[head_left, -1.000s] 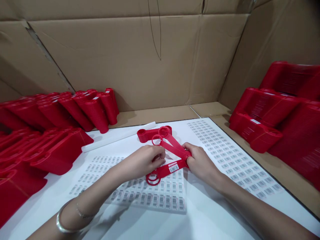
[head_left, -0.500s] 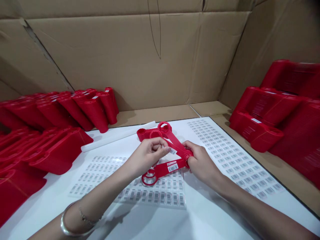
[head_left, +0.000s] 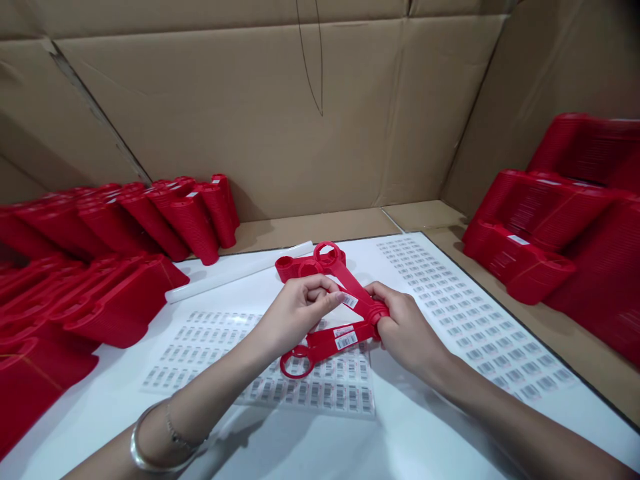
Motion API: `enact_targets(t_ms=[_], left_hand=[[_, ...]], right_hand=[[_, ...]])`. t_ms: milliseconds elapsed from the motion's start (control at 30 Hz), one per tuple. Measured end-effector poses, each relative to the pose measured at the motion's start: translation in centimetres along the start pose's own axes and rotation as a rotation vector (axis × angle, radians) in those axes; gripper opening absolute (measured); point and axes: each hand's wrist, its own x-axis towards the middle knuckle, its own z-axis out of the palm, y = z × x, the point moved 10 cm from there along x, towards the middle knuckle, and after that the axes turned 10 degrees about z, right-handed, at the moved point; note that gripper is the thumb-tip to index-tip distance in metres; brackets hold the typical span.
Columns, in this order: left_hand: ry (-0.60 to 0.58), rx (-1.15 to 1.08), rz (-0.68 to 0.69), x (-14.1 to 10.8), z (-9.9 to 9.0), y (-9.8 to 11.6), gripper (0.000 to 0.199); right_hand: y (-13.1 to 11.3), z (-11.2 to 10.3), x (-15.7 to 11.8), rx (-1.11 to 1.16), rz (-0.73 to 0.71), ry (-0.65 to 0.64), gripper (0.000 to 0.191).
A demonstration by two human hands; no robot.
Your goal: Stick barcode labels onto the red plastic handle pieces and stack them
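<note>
Right hand (head_left: 407,327) is clenched around the gathered end of several red strips (head_left: 355,283), which fan out toward my left, between the two hands and above the counter (head_left: 425,433). Left hand (head_left: 305,300) has thumb and forefinger pinched together on a small barcode label (head_left: 349,301), held at one of the middle strips; from my feed I cannot tell whether it is stuck down. The lowest strip carries a barcode label (head_left: 346,341) of its own, and its ring end (head_left: 297,365) overhangs a label sheet (head_left: 313,395) printed in rows.

Just behind the fan I see a red stack (head_left: 287,268) lying on the counter, with a white tube (head_left: 235,275) slanting to its left. Another label sheet (head_left: 473,317) spreads out on my right. Piled red bundles (head_left: 125,303) fill the left side, and more red bundles (head_left: 523,267) sit on the right, near the cardboard wall (head_left: 225,120). A thin wire (head_left: 321,100) hangs down in front of that wall.
</note>
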Motion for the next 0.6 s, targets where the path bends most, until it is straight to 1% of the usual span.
enact_targets(t_ms=[167, 233, 300, 367, 433, 467, 533, 600], left_hand=[[-0.004, 0.095, 0.027, 0.0, -0.1, 0.3, 0.022], [0.009, 0.183, 0.074, 0.0, -0.2, 0.7, 0.023], [0.043, 0.332, 0.160, -0.2, -0.4, 1.5, 0.024], [0.109, 0.548, 0.294, -0.6, -0.6, 2.7, 0.023], [0.210, 0.769, 0.427, -1.2, -0.9, 4.0, 0.021], [0.266, 0.854, 0.472, -1.5, -1.1, 4.4, 0.023], [0.361, 0.955, 0.519, -1.9, -1.5, 4.7, 0.030], [0.412, 1.000, 0.550, -2.1, -1.8, 4.8, 0.031]], right_hand=[[-0.1, 0.0, -0.1, 0.013, -0.016, 0.007, 0.032], [-0.1, 0.1, -0.1, 0.024, -0.010, 0.003, 0.032], [-0.1, 0.3, -0.2, 0.051, -0.007, -0.014, 0.033], [-0.3, 0.5, -0.4, 0.078, -0.016, -0.032, 0.034], [-0.6, 0.5, -0.5, 0.090, -0.034, -0.035, 0.034], [-0.7, 0.5, -0.7, 0.093, -0.042, -0.035, 0.034], [-0.9, 0.6, -0.8, 0.107, -0.051, -0.044, 0.033], [-1.0, 0.8, -1.0, 0.128, -0.054, -0.063, 0.034]])
